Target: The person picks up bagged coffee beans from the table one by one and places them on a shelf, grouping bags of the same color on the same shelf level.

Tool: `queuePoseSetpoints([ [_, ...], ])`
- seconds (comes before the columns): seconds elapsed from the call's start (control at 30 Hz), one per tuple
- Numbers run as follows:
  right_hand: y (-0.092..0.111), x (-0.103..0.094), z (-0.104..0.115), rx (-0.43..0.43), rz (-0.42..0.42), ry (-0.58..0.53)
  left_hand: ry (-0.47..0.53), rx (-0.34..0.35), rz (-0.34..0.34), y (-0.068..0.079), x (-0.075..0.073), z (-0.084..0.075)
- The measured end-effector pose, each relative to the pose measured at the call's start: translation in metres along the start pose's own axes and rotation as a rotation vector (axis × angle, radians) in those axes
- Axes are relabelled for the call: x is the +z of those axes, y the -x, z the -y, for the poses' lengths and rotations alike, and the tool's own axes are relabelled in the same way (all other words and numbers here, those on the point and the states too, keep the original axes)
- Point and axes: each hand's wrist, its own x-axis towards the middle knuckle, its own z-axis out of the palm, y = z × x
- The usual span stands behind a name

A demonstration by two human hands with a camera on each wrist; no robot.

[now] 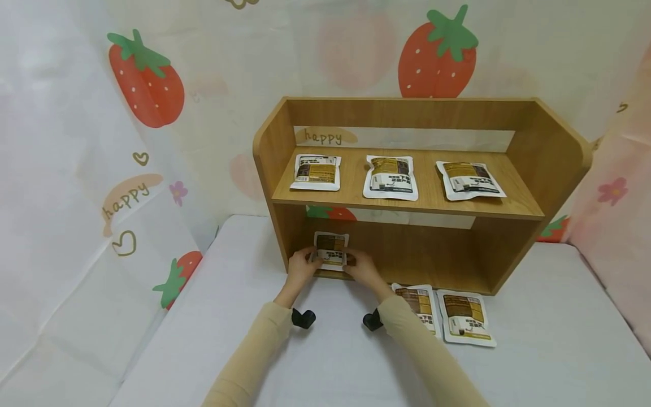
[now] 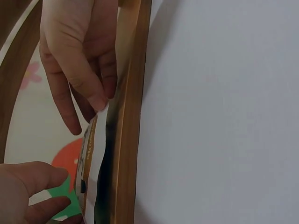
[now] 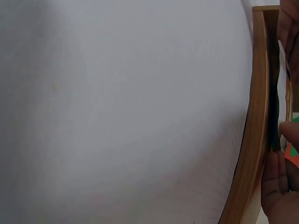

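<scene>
- Head view: I see the packet (image 1: 331, 251) at the left end of the lower shelf (image 1: 422, 257), between the left hand (image 1: 301, 264) and the right hand (image 1: 362, 268). Its long axis runs front to back; the hands grip opposite long edges, neither clearly nearer.
- Left wrist view: on my feed, the right hand's thumb and finger pinch the packet at the top; the left hand meets its other end, low in frame. A dark gap separates packet and shelf front.
- Right wrist view: I get only a thin strip of packet; the left hand's hold I cannot tell here.
</scene>
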Motion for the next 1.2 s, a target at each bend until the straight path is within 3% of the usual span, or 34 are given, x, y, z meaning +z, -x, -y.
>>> queuePoseSetpoints([
  [0.07, -0.001, 0.001, 0.001, 0.006, 0.006, -0.009, 0.0, -0.021, 0.004, 0.0, -0.001, -0.003],
  [0.1, -0.001, 0.001, 0.001, 0.01, 0.008, -0.013, -0.007, -0.058, 0.018, 0.004, -0.005, -0.015],
  [0.37, 0.0, 0.002, 0.0, -0.005, 0.011, -0.092, -0.043, -0.053, 0.017, 0.011, -0.008, -0.032],
  [0.83, 0.016, -0.024, -0.002, 0.03, 0.012, -0.178, -0.087, 0.175, 0.006, 0.021, 0.002, -0.041],
  [1.0, 0.03, -0.042, 0.014, 0.025, -0.012, -0.18, -0.09, 0.239, 0.004, 0.025, 0.009, -0.045],
  [1.1, 0.036, -0.05, 0.015, 0.033, -0.029, -0.175, -0.078, 0.25, 0.017, 0.03, 0.014, -0.05],
  [1.2, 0.038, -0.055, -0.002, 0.018, -0.057, -0.163, -0.07, 0.233, 0.051, 0.036, 0.019, -0.056],
])
